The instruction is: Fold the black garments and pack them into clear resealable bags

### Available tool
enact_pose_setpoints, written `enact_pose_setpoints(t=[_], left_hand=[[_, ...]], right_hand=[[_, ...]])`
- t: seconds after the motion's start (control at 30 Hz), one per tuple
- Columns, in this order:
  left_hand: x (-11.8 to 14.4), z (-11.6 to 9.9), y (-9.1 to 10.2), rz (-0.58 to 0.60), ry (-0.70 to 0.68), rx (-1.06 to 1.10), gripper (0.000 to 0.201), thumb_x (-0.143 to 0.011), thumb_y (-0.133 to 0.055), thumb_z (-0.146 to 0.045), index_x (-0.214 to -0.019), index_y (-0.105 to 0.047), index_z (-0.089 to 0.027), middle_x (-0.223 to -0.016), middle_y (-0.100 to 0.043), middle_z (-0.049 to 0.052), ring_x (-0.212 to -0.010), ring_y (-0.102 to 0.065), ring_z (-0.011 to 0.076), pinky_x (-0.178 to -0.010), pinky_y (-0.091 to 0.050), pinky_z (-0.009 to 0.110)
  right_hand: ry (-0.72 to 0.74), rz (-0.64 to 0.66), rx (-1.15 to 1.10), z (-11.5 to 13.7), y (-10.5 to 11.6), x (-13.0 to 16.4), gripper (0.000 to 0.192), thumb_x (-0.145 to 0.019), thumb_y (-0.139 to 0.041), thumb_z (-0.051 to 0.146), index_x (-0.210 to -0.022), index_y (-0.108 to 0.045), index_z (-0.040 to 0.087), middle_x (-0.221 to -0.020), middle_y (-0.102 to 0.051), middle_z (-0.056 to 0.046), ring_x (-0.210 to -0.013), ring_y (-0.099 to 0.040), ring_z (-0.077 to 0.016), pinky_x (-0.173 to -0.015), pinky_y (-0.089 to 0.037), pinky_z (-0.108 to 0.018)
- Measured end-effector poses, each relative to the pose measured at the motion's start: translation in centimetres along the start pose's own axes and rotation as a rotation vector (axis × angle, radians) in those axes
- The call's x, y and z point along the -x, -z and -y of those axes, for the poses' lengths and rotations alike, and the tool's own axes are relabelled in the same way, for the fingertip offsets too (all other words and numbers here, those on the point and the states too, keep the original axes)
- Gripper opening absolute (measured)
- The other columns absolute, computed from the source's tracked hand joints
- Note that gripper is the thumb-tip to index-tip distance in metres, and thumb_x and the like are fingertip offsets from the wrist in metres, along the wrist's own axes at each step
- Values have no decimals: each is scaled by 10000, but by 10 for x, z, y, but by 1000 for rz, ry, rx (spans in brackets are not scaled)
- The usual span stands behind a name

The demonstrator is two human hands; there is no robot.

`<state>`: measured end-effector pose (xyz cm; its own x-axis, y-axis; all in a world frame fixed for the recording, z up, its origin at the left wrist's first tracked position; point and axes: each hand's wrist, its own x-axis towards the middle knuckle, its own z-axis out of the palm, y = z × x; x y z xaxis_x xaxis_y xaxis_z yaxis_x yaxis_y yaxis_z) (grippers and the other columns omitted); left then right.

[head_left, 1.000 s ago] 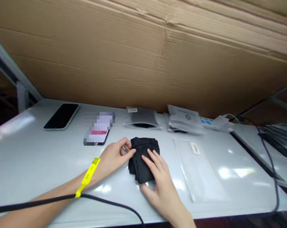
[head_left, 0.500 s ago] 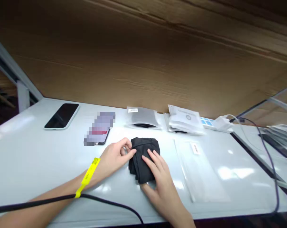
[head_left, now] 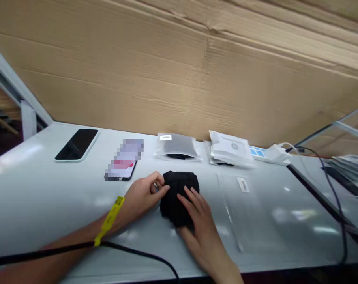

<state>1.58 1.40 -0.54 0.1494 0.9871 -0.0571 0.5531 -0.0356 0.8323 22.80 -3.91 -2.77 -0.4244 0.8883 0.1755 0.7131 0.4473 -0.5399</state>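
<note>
A folded black cloth item (head_left: 174,201) lies on the white table in front of me; its exact kind does not show. At its left edge, my left hand (head_left: 146,191) has curled fingers, with the thumb tip on the fabric. My right hand (head_left: 199,221) grips the cloth from the lower right: the fingers lie on top, and the thumb tip is hidden at the lower edge. Just to the right lies a flat clear plastic bag (head_left: 252,217) with a small white label.
Behind the cloth lie a frosted bag (head_left: 179,146) with dark contents and a stack of packed bags (head_left: 232,150). Two phones, one dark-screened (head_left: 77,145) and one lit (head_left: 124,159), are at left. A power strip (head_left: 257,153) sits back right. A black cable (head_left: 137,250) crosses in front.
Both hands and the cloth stay almost in place; the right thumb has shifted slightly right at the lower edge. The picture's brightness differs, with a lighter cardboard wall.
</note>
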Motion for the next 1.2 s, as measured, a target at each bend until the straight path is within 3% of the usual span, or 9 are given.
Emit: enact_pose_setpoints(t=[0.2, 1.2], left_hand=[[0, -2, 0, 5, -4, 43, 257, -884, -492, -468, -827, -538, -222, -720, -624, -10, -618, -593, 164, -585, -442, 261], [-1, 1, -1, -2, -16, 24, 247, -892, -475, -458, -835, -534, -225, -705, -615, -30, -596, -587, 144, -577, -454, 247]], right_hand=[[3, -3, -2, 0, 1, 0, 609, -872, -488, 125, -1453, -410, 288, -1570, -348, -39, -1463, -269, -264, -1162, -313, -563], [19, -17, 13, -1, -1, 1, 639, -849, -462, 83, -1457, -416, 276, -1572, -346, -30, -1464, -265, -250, -1168, -308, -543]])
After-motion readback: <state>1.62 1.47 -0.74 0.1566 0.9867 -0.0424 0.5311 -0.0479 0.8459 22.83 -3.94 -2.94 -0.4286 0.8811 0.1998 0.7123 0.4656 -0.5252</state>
